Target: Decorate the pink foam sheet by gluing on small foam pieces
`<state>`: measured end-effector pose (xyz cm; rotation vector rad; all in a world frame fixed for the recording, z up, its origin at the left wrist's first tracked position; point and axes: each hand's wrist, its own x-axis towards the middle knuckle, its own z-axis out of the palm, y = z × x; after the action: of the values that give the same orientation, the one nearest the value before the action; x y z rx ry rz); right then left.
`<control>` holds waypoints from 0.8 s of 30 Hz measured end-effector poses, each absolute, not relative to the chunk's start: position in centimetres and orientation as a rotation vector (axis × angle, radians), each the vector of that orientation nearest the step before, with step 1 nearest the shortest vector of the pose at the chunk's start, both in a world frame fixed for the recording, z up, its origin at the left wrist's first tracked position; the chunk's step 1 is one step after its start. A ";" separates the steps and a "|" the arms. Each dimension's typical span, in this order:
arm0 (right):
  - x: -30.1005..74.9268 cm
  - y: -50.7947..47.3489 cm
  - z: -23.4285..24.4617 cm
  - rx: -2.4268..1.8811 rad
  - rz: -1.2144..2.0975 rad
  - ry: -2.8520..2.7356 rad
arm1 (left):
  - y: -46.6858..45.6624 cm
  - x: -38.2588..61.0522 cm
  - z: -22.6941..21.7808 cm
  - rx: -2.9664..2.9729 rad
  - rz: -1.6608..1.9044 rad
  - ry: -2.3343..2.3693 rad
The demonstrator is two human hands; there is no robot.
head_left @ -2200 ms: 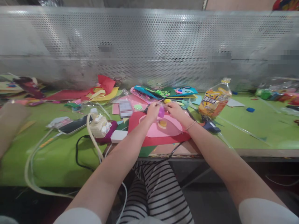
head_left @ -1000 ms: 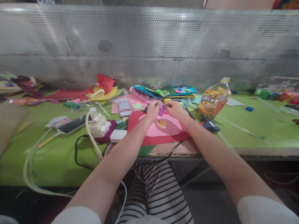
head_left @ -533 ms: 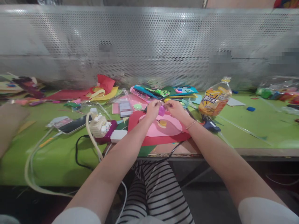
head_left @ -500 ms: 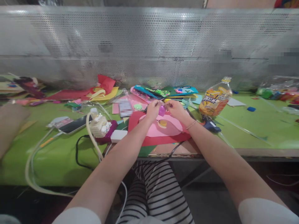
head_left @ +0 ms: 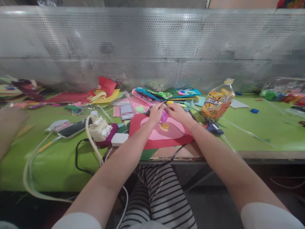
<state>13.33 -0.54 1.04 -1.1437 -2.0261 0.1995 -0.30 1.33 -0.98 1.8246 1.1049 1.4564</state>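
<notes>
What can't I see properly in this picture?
In the head view:
Purple piece: partly hidden by the left hand, so its whole shape is unclear.
Right hand: fingertips too small to tell their grip.
Another person's arm: blurred, cut off by the left edge.
White label: pixelated, unreadable.

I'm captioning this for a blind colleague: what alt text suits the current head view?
A person's left hand and right hand are close together, a small purple piece between them, by pink paper on red paper. Around them on a green table are a phone, a bottle and yellow paper, before a perforated metal panel.
</notes>
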 end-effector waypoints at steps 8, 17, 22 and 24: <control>13.1 -0.3 0.8 -0.999 0.506 -1.990 | 1.1 -0.3 -0.9 1.910 1.445 1.190; 12.6 -1.0 1.4 -0.969 0.548 -1.958 | 1.3 -0.2 -0.6 1.860 1.475 1.111; 12.7 -1.0 1.3 -1.012 0.484 -1.936 | 1.2 -0.2 -0.7 1.802 1.528 1.126; 12.9 -1.0 1.1 -1.032 0.467 -1.941 | 1.0 -0.3 -0.6 1.730 1.578 1.168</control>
<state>12.94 -0.96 1.12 -1.0317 -1.9410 0.4671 -0.26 1.04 -0.61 1.7297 1.1683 1.5779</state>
